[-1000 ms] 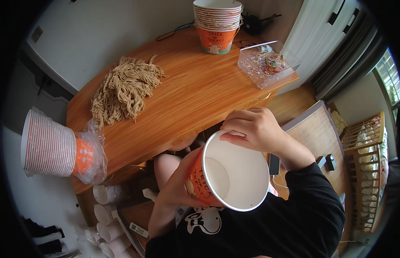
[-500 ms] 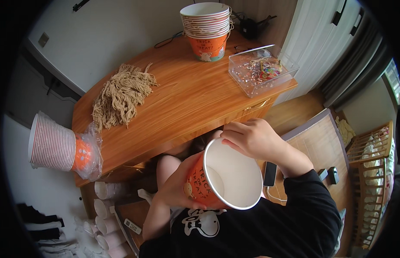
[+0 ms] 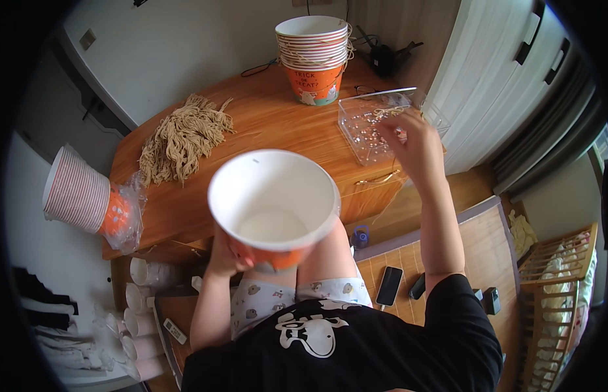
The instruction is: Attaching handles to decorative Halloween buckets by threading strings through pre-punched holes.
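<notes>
The left hand [image 3: 229, 251] grips a paper bucket [image 3: 274, 208] from below and on its left side, fingers curled against the orange wall near its base, holding it upright above the lap so the bare white inside faces up. The right hand [image 3: 415, 147] is stretched out well away from the bucket, over the near edge of a clear plastic box [image 3: 369, 124] on the wooden table [image 3: 278, 130]; its fingers bend downward over the box's small pieces — whether they pinch anything I cannot tell, since the fingertips blur into the plastic. Beyond those fingers, farther up the table, stands a stack of orange and white buckets [image 3: 314, 59]. To the left of the held bucket's rim lies a pile of tan string [image 3: 183, 137], spread loosely on the wood. Farther left of the left hand, at the table's end, a second stack of buckets [image 3: 82, 193] lies on its side — partly wrapped in a clear plastic bag. Below the right forearm, a dark phone [image 3: 389, 285] rests on the floor mat.
</notes>
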`<state>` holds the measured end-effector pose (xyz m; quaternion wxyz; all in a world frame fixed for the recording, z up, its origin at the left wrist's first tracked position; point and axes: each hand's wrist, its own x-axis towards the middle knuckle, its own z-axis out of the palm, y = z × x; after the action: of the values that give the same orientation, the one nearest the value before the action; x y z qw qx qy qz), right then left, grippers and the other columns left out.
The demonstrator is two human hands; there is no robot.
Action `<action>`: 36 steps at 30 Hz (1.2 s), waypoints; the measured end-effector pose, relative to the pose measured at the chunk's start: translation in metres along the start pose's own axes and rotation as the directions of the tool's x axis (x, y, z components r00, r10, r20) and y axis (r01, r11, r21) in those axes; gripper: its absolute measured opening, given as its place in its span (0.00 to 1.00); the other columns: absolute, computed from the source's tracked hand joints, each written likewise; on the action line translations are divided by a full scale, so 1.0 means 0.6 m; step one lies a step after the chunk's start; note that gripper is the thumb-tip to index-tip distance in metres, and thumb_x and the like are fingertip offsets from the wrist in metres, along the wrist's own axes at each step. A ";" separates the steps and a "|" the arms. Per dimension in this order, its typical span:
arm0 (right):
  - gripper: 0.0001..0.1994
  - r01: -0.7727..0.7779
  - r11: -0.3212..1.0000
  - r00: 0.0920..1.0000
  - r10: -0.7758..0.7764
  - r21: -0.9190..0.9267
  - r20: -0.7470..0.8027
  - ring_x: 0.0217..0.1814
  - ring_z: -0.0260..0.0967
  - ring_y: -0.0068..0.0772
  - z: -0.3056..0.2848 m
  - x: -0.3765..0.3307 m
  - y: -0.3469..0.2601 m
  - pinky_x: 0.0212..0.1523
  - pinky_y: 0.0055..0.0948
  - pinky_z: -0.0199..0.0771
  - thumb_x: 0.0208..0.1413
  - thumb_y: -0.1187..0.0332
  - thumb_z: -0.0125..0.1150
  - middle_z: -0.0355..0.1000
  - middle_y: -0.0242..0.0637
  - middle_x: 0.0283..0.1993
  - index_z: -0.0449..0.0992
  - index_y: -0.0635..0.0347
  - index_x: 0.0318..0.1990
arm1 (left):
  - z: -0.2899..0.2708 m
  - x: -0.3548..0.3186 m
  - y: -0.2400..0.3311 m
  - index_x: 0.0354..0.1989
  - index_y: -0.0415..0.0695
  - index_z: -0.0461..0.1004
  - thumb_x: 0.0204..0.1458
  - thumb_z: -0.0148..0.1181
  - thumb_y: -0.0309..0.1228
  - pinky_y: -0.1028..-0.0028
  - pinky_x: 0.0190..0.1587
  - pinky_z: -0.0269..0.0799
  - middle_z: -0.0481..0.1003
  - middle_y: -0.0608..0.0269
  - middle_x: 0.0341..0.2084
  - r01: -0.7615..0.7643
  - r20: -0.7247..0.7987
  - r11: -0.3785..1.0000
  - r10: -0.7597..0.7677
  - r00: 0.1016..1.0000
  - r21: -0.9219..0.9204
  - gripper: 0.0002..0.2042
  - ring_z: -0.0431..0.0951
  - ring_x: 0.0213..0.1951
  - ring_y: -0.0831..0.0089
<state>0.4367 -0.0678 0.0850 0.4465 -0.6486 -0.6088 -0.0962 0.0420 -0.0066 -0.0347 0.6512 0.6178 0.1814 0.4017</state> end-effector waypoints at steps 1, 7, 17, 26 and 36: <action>0.07 0.022 0.999 1.000 -0.022 -0.030 0.000 0.34 0.77 0.43 0.004 0.016 0.024 0.36 0.39 0.76 0.56 0.64 0.67 0.79 0.38 0.34 0.83 0.55 0.37 | -0.011 0.012 -0.004 0.75 0.42 0.39 0.32 0.83 0.55 0.56 0.70 0.58 0.56 0.54 0.70 0.003 -0.117 0.999 0.002 0.993 0.042 0.68 0.60 0.69 0.60; 0.08 -0.118 0.950 0.947 0.195 -0.287 0.257 0.37 0.78 0.47 0.044 0.054 0.089 0.40 0.42 0.76 0.57 0.65 0.65 0.80 0.40 0.35 0.85 0.53 0.41 | -0.065 0.090 -0.020 0.75 0.45 0.39 0.35 0.81 0.55 0.57 0.71 0.54 0.53 0.58 0.70 -0.145 -0.251 0.963 0.202 0.947 0.226 0.65 0.56 0.71 0.63; 0.14 -0.029 0.954 0.973 0.095 -0.298 0.209 0.42 0.76 0.52 0.042 0.068 0.097 0.43 0.45 0.74 0.59 0.71 0.59 0.80 0.44 0.41 0.82 0.52 0.51 | -0.189 0.129 -0.004 0.66 0.41 0.63 0.39 0.80 0.25 0.63 0.66 0.66 0.70 0.58 0.62 0.314 -0.089 0.914 -0.301 0.949 0.256 0.42 0.67 0.65 0.67; 0.09 -0.098 0.985 0.990 0.082 0.145 0.111 0.27 0.68 0.32 0.036 -0.071 -0.147 0.28 0.30 0.66 0.54 0.81 0.62 0.72 0.39 0.27 0.81 0.64 0.42 | -0.142 0.114 0.035 0.74 0.45 0.51 0.47 0.73 0.27 0.61 0.71 0.55 0.57 0.58 0.71 -0.128 -0.210 0.920 0.217 0.953 0.372 0.46 0.56 0.72 0.65; 0.15 0.266 0.685 0.885 -0.453 0.678 0.111 0.45 0.75 0.42 0.208 -0.251 -0.306 0.44 0.38 0.78 0.48 0.77 0.66 0.74 0.42 0.47 0.80 0.64 0.46 | -0.011 -0.062 0.006 0.53 0.33 0.76 0.67 0.39 0.61 0.74 0.45 0.66 0.75 0.60 0.40 0.160 0.205 0.986 -0.146 0.968 -0.054 0.38 0.72 0.39 0.77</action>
<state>0.1874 -0.1129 -0.0033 0.5266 -0.3280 -0.7747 0.1218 0.0134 -0.0307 -0.0423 0.7166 0.6159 0.1477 0.2922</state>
